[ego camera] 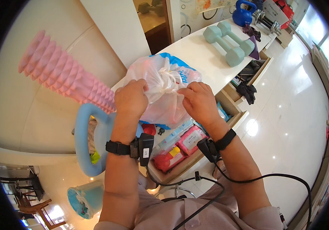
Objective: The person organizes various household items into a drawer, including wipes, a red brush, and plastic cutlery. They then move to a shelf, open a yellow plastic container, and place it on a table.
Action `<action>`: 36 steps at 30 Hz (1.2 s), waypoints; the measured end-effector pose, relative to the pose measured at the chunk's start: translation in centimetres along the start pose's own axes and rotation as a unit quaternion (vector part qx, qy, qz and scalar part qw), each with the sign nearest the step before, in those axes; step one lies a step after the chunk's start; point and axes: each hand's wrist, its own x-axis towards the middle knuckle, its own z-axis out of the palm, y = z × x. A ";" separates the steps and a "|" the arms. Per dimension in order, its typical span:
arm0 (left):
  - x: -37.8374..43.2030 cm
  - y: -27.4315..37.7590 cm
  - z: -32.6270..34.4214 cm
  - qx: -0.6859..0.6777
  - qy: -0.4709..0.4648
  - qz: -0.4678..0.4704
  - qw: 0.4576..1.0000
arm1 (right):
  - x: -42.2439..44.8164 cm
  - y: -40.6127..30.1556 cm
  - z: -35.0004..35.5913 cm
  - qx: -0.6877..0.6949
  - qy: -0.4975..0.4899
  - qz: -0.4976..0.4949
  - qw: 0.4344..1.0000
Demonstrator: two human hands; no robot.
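Observation:
A tied white-and-blue plastic bag point(164, 106) sits in front of me on the white cabinet top, its knot facing up near the middle. My left hand point(132, 96) pinches the bag's film left of the knot. On the knot's right side, my right hand point(197, 97) has thumb and fingers closed on a loose piece of the bag. Pinkish contents show dimly through the film; what they are I cannot tell. Both wrists wear black straps with small cabled devices.
A pink foam roller point(66, 72) and a light blue kettlebell point(85, 138) stand left. Green dumbbells point(222, 43) and a dark blue kettlebell point(242, 14) rest on the cabinet point(193, 46). Below, an open drawer point(193, 161) holds wipes packs point(191, 139). A lined bin point(86, 198) is lower left.

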 end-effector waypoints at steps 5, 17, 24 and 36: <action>2.4 0.8 2.8 -0.124 0.052 0.228 0.964 | 1.1 -0.4 0.4 -0.031 -0.124 0.146 0.981; -0.6 1.7 2.1 0.077 0.014 0.161 0.984 | 6.7 0.8 -0.8 -0.113 -0.034 0.170 0.978; -1.4 2.3 1.2 0.022 0.086 0.174 0.981 | 7.5 -0.4 -2.5 0.035 -0.025 0.166 0.985; -1.0 2.2 -1.9 0.084 0.114 0.132 0.981 | 7.8 -0.8 -3.1 0.081 -0.016 0.054 0.995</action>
